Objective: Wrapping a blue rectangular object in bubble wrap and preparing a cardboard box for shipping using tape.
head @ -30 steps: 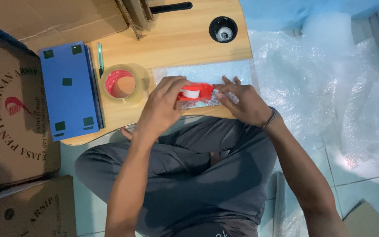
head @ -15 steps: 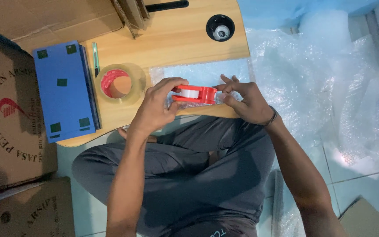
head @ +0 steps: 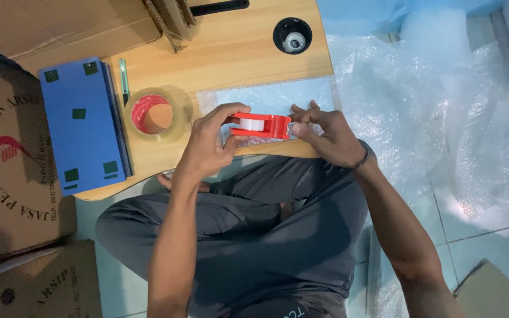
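Grip: left hand [head: 207, 144] clasps the red plastic tape dispenser [head: 260, 125] by its body above the wooden bench [head: 231, 53]; right hand [head: 325, 135] pinches its cutter end. Likely light, rigid, best held by the sides.

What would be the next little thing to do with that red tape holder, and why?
Probably draw a short strip of tape out to the right. The left hand grips the red tape dispenser over the bubble-wrapped flat packet on the wooden table, while the right hand pinches at the dispenser's cutter end, where the tape would come off.
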